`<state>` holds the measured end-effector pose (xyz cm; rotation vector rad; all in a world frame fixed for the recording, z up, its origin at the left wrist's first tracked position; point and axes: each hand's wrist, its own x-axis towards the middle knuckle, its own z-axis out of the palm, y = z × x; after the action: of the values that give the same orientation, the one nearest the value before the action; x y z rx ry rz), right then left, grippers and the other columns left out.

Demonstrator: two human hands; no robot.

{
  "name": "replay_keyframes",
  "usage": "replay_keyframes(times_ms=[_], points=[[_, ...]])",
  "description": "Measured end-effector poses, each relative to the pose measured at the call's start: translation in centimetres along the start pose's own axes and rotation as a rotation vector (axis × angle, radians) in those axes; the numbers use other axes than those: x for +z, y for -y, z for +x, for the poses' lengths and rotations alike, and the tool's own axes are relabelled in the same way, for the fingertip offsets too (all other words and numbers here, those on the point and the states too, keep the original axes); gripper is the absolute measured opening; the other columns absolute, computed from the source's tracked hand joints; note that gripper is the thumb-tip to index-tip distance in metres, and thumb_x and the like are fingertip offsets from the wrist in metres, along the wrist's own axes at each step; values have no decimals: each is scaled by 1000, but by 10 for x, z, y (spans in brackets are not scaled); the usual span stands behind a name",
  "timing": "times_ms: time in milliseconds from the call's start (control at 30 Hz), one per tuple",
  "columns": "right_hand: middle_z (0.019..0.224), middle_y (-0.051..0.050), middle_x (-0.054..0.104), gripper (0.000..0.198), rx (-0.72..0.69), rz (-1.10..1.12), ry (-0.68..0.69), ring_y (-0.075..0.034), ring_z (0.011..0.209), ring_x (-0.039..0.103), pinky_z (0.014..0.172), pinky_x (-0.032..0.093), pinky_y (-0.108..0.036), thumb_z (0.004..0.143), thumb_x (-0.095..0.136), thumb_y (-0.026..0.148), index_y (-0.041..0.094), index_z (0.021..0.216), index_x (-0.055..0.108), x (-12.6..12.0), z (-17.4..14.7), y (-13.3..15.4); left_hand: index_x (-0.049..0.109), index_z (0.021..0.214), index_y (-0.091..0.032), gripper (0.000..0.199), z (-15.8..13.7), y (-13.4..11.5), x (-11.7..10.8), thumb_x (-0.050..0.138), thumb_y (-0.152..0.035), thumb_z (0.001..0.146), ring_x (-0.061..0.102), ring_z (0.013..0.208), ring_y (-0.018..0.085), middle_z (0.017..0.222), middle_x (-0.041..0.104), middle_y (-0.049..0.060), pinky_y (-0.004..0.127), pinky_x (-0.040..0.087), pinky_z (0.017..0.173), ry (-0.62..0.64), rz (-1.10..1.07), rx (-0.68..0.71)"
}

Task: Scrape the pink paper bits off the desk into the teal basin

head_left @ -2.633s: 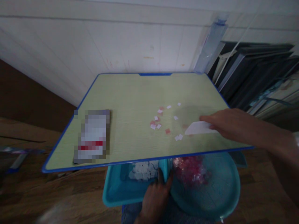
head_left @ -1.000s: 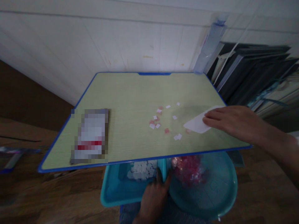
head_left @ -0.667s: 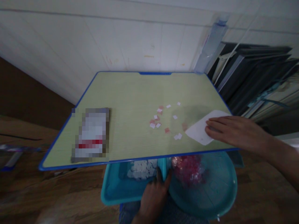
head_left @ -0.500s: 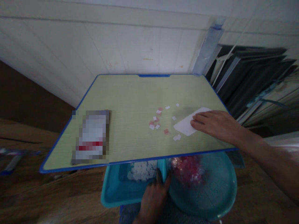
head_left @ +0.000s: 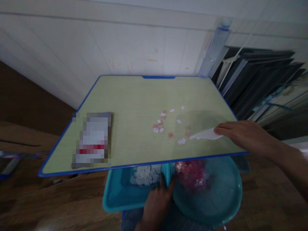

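Note:
My right hand [head_left: 237,132] pinches a white sheet [head_left: 209,133], which looks like paper or card, at its right end. The sheet is tilted above the board, its left end close to small white pieces. Several small white squares [head_left: 156,130] and pink squares [head_left: 170,134] lie scattered to its left on the pale green board [head_left: 134,96]. Below the board's front edge, my left hand [head_left: 157,200] grips the adjoining rims of a teal rectangular tray [head_left: 117,205] and a round teal basin [head_left: 234,205]. White pieces [head_left: 145,175] fill part of the tray; a pink-red heap [head_left: 192,175], seemingly in clear plastic, is in the basin.
A pixelated flat packet [head_left: 92,139] lies on the board's left side. Behind the board rises a white wall [head_left: 134,45], with a clear bluish plastic tube [head_left: 214,51] leaning at the right. Dark flat panels [head_left: 257,73] are stacked beyond the right edge.
My right hand has lifted the sheet from lying nearly flat to a tilt and moved it right, uncovering pink squares. My left hand keeps its place.

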<state>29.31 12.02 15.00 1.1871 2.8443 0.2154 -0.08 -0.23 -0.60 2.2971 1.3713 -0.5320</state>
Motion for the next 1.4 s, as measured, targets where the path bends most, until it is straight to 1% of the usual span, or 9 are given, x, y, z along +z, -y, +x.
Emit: replay_keyframes(times_ms=[100, 200, 367, 567, 733, 867, 1167, 1267, 1400], points=[[87, -2, 70, 39, -57, 57, 9, -20, 75, 65, 61, 46, -32, 83, 32, 4, 24, 92, 64, -13, 1, 6, 24, 146, -31, 70, 0, 0, 0, 44, -6, 84, 67, 91, 29, 139, 41, 29, 39, 56, 72, -10, 0, -7], [90, -4, 70, 35, -26, 66, 15, -21, 77, 65, 62, 46, -33, 82, 37, 5, 22, 96, 64, -19, 2, 10, 25, 146, -31, 69, 0, 0, 0, 44, -7, 84, 67, 91, 29, 139, 41, 29, 39, 56, 71, -18, 7, -9], [97, -5, 70, 37, 72, 37, 86, -22, 81, 65, 62, 45, -32, 82, 39, 3, 23, 103, 62, -5, 21, 10, 27, 146, -31, 66, 0, 1, 1, 42, -8, 85, 68, 87, 28, 136, 46, 27, 39, 56, 70, -18, 15, 4], [93, -4, 69, 33, 121, 23, 60, -23, 82, 65, 59, 43, -30, 83, 42, 5, 24, 102, 62, 9, 36, 4, 31, 144, -29, 64, 0, 1, 2, 42, -8, 85, 68, 86, 27, 135, 48, 25, 38, 56, 70, -4, 12, -1], [98, -4, 69, 32, 45, 20, 11, -21, 81, 64, 62, 43, -30, 84, 42, 6, 23, 103, 61, 9, 36, 19, 24, 146, -31, 67, 0, 1, 2, 39, -7, 86, 68, 90, 28, 138, 43, 27, 38, 56, 71, -12, 3, -1], [95, -2, 69, 32, -30, 120, 56, -20, 82, 64, 65, 44, -31, 85, 40, 6, 25, 95, 65, 11, 40, 26, 24, 146, -30, 66, 0, 1, 1, 39, -8, 86, 68, 90, 28, 139, 42, 28, 39, 56, 72, 0, -6, 3], [90, -3, 71, 37, -59, 427, 131, -21, 81, 65, 71, 47, -33, 90, 33, 17, 27, 89, 69, -10, 5, 5, 27, 145, -31, 67, 1, 1, 0, 43, -9, 85, 67, 92, 28, 138, 44, 27, 40, 55, 74, -12, -20, -10], [91, -4, 71, 35, -2, 451, 120, -23, 82, 66, 70, 47, -35, 90, 34, 22, 26, 90, 69, -15, 1, 0, 25, 146, -31, 69, 1, 1, -2, 45, -8, 84, 67, 90, 29, 139, 42, 29, 41, 55, 73, -3, -18, -1], [91, -7, 71, 30, 179, 392, 108, -24, 80, 66, 67, 47, -35, 89, 39, 29, 24, 102, 66, -10, 1, -17, 23, 146, -32, 69, 2, 3, -2, 45, -10, 85, 68, 89, 29, 140, 40, 29, 40, 55, 72, 2, -28, 1]])
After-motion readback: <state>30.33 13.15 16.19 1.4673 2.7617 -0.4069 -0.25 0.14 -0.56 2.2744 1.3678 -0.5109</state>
